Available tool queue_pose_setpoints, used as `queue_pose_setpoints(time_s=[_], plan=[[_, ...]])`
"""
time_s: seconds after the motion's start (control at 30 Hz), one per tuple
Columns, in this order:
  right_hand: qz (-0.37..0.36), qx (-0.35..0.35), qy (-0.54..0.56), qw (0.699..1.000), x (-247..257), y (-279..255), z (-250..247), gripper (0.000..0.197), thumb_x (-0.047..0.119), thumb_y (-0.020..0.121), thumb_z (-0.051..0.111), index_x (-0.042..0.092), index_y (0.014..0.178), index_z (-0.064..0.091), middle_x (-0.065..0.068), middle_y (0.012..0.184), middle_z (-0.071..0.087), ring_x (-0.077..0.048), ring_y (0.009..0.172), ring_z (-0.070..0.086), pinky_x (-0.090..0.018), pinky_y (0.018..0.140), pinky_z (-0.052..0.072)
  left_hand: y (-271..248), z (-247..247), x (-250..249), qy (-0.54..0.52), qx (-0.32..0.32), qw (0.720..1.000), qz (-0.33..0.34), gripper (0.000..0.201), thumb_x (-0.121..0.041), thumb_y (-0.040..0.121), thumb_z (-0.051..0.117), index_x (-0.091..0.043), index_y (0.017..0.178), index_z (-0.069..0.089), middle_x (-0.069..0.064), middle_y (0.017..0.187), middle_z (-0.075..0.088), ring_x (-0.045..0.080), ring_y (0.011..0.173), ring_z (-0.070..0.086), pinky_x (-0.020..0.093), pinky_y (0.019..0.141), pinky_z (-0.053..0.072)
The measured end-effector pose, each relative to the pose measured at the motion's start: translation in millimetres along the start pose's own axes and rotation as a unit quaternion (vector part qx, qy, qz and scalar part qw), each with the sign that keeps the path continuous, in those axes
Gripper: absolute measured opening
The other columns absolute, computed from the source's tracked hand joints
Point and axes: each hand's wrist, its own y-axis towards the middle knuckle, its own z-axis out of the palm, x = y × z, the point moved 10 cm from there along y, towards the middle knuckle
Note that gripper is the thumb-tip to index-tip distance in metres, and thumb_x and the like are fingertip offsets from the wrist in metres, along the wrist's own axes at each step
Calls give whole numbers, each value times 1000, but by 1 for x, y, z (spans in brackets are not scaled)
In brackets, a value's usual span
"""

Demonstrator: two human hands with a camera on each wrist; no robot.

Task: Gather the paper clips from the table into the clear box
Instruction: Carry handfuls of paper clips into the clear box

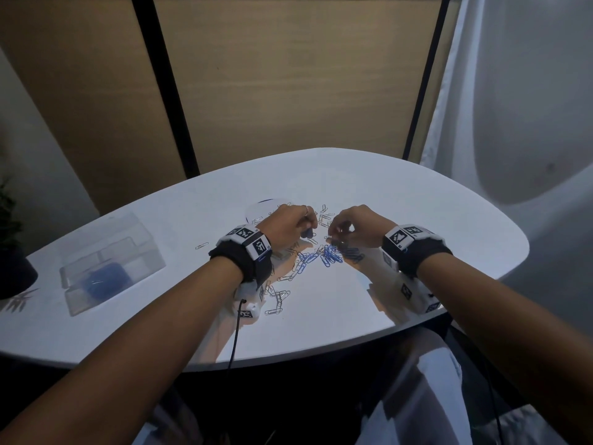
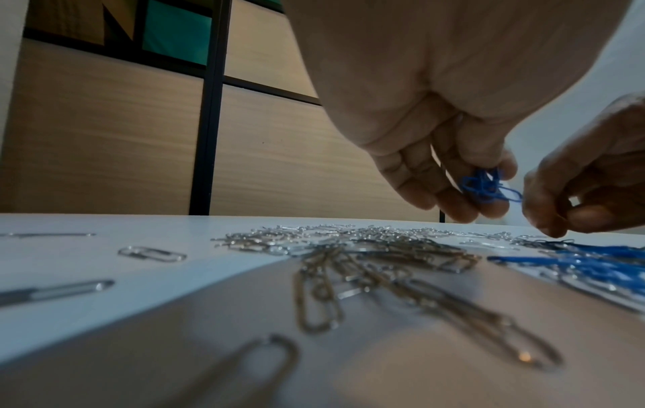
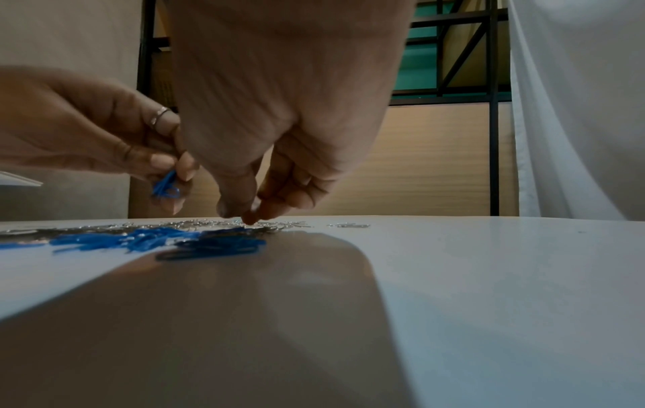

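White rounded table [image 1: 417,220] before wood panels [image 1: 288,91]; left hand [image 1: 288,224] pinches blue clips [image 2: 483,185], right hand [image 1: 356,226] fingertips pinched at the scattered pile [image 1: 321,255]

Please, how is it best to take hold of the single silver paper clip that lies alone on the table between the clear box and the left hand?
The lone silver paper clip lies flat on the white table, well apart from the pile. Probably come from straight above and pinch across its two long sides with thumb and fingertip; being so thin, it may need sliding or tipping up first. The left hand already holds blue clips.
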Motion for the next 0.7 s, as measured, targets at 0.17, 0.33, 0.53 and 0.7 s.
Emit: queue_pose_setpoints(time_s=[0.17, 0.33, 0.53, 0.7], plan=[[-1, 35, 31, 999, 7, -5, 4, 29, 45, 75, 74, 24, 95, 73, 0, 93, 70, -14, 85, 61, -28, 77, 49, -1, 0, -1, 17, 7, 1000, -19, 29, 6, 91, 38, -12, 97, 60, 7, 86, 65, 19, 73, 62, 34, 72, 51], [7, 71, 36, 997, 6, -7, 12, 34, 48, 60, 84, 29, 85, 72, 2, 89, 71, -13, 85, 64, -26, 74, 49, -5, 1, -7, -8, 12, 1000, -9, 28, 2, 88, 36, -16, 72, 51, 7, 77, 61, 22, 74, 51, 36, 71, 43], [4, 62, 13, 998, 6, -7, 8, 24, 37, 69, 81, 20, 85, 75, -2, 90, 71, -15, 84, 64, -25, 75, 48, -6, 13, -13, 24, 48, 998, -25, 33, -20, 95, 48, -16, 63, 42, -1, 63, 46, 21, 66, 43, 31, 58, 27], [-10, -2, 39, 999, 6, -6, -6, 15, 27, 80, 73, 12, 84, 73, 2, 83, 67, -9, 76, 59, -11, 59, 38, -11, 15, -8, 105, 65, 992, -17, 15, -33, 79, 65, -19, 75, 61, 0, 67, 57, 20, 66, 54, 27, 56, 36]])
